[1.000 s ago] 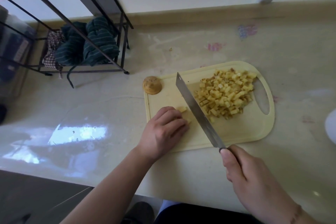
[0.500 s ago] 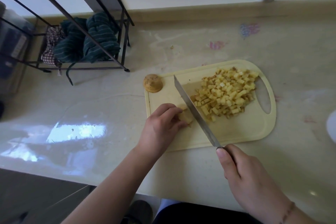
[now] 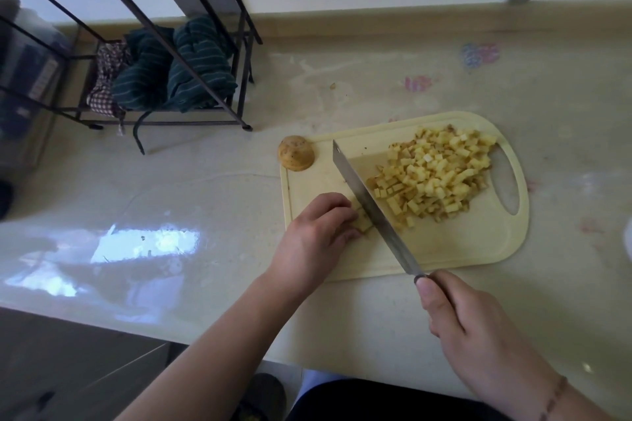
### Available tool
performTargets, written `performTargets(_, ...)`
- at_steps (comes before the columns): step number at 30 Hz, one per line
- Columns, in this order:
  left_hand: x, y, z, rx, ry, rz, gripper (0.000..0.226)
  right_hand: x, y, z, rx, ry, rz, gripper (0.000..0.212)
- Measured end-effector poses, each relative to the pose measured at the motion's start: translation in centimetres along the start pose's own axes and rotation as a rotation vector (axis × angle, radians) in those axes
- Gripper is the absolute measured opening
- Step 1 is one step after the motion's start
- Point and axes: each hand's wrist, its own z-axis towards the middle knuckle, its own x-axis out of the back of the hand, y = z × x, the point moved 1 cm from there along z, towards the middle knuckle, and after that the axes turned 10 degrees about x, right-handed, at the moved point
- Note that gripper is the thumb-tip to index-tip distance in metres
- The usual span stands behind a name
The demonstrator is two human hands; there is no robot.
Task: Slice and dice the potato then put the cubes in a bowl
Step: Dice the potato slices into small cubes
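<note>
Head view: left hand [image 3: 316, 234] curled over potato strips [image 3: 363, 220] near the left edge of the cutting board [image 3: 455, 246]. Right hand [image 3: 468, 325] clamped on the handle of the knife [image 3: 371, 210], blade against the strips. Heap of potato cubes [image 3: 439, 174] toward the board's right end. Potato end piece [image 3: 295, 152] at the board's far-left corner. Wire rack [image 3: 164, 65] at the worktop's far-left corner holds green cloths [image 3: 178, 68].

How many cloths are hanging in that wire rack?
3, as far as I can tell: two dark green striped cloths side by side, and a checked cloth at their left. Folds may hide another.
</note>
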Motion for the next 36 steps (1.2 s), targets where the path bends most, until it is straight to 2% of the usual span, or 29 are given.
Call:
performTargets(3,0.3,0.0,0.1,-0.101,0.024,0.1,0.02,0.3,-0.3,-0.4,0.004,0.017,0.0,0.04)
performTargets(6,0.6,0.1,0.4,-0.237,0.024,0.152,0.011,0.2,-0.7,-0.9,-0.002,0.01,0.0,0.04)
performTargets(13,0.5,-0.2,1.1,-0.296,-0.016,0.144,0.006,-0.4,-0.3,-1.7,-0.044,-0.021,-0.024,0.07)
performTargets(15,0.5,-0.3,1.2,-0.304,-0.014,0.155,0.006,-0.3,-0.5,-2.1,-0.06,-0.038,-0.033,0.068)
performTargets(21,0.3,-0.8,1.1,-0.281,-0.018,0.1,0.006,-1.5,-1.1,-0.3,-0.022,-0.024,-0.069,0.045)
performTargets(24,0.3,-0.9,1.0,-0.3,-0.004,0.089,0.004,-1.7,-0.8,0.8,0.022,0.005,-0.07,0.048)
performTargets(28,0.3,-1.1,0.9,-0.322,0.007,0.076,0.006,-0.3,-0.3,0.3,-0.019,0.066,-0.015,0.05)
performTargets(32,0.4,-1.2,0.5,-0.286,0.029,0.032,0.009,-0.1,-0.4,0.1,-0.004,0.046,-0.002,0.04)
performTargets(36,0.8,-1.6,0.1,-0.306,0.051,0.049,0.009,-0.2,-0.9,-0.4,0.009,0.029,0.0,0.04)
